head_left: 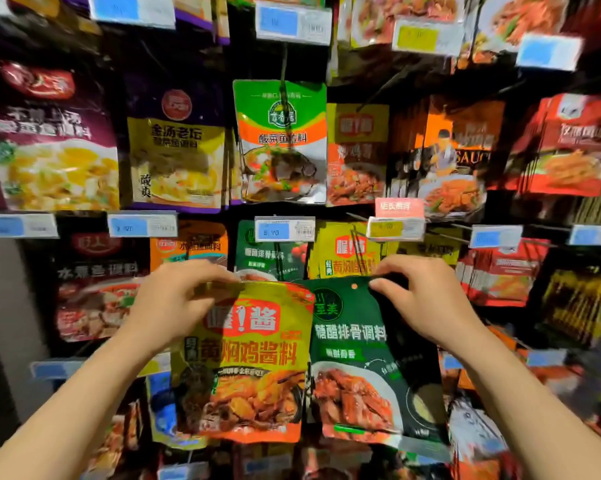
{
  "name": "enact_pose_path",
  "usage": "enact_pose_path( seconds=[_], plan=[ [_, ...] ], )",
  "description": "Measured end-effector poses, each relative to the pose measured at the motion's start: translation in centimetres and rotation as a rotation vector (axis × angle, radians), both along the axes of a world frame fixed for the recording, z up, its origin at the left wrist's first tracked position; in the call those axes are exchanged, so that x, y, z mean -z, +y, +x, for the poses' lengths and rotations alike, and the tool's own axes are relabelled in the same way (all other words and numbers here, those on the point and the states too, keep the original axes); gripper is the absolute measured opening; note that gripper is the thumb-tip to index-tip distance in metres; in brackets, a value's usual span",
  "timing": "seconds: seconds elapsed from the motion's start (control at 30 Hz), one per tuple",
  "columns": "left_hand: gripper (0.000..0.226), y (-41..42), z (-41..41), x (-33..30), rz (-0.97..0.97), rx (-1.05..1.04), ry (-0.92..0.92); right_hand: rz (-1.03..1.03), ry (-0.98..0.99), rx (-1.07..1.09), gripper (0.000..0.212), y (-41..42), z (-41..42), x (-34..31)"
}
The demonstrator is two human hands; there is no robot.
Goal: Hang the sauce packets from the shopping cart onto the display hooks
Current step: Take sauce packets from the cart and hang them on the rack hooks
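Note:
My left hand [174, 299] pinches the top edge of a yellow sauce packet [243, 368] with red lettering and a chicken dish on it. My right hand [427, 299] pinches the top of a dark green sauce packet [357, 358] showing ribs; a small hang hole shows near its top. Both packets are held side by side in front of the display, the green one tilted a little. Behind them hang matching green packets [271, 258] and matching yellow packets [347, 254] on hooks. The shopping cart is out of view.
The wall of hooks is full of hanging sauce packets: purple [49, 140] at left, green-orange [281, 140] in the middle, orange and red [565, 147] at right. Price tags [285, 230] stick out on hook ends between rows. A grey panel [1, 323] borders the left.

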State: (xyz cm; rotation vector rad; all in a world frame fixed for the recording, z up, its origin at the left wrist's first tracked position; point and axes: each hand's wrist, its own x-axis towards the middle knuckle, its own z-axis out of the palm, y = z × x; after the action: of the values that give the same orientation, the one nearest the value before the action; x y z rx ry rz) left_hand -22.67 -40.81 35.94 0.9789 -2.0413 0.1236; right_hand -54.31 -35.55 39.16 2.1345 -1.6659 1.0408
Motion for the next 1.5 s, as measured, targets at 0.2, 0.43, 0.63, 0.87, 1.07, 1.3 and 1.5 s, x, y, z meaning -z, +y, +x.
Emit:
enact_pose_path(
  seconds=[0.2, 0.43, 0.63, 0.87, 1.07, 1.3, 1.5],
  plan=[
    [0.042, -0.5, -0.1, 0.6, 0.006, -0.077, 0.044, 0.019, -0.162, -0.07, 0.007, -2.4, 0.4, 1.1],
    [0.044, 0.2, 3.6, 1.0, 0.01, -0.242, 0.01, 0.128, -0.418, -0.25, 0.008, -8.3, 3.8, 2.8],
    [0.04, 1.4, 5.0, 1.2, -0.005, -0.362, -0.063, 0.228, -0.707, -0.35, 0.013, -12.9, 6.2, 4.8],
    [0.043, 0.9, 2.6, 1.4, 0.058, -0.442, -0.047, 0.229, -0.739, -0.508, 0.016, -17.7, 6.6, 5.3],
    [0.024, 0.5, -1.2, 0.8, -0.003, -0.52, -0.023, 0.207, -0.83, -0.74, 0.038, -21.4, 5.9, 3.8],
    [0.032, 0.5, -4.3, 2.0, 0.05, -0.551, 0.094, 0.334, -0.915, -0.834, 0.037, -22.9, 6.3, 3.6],
    [0.019, 0.9, -5.8, 3.3, 0.047, -0.583, 0.091, 0.385, -0.98, -0.868, 0.033, -23.3, 6.3, 3.9]
  ],
)
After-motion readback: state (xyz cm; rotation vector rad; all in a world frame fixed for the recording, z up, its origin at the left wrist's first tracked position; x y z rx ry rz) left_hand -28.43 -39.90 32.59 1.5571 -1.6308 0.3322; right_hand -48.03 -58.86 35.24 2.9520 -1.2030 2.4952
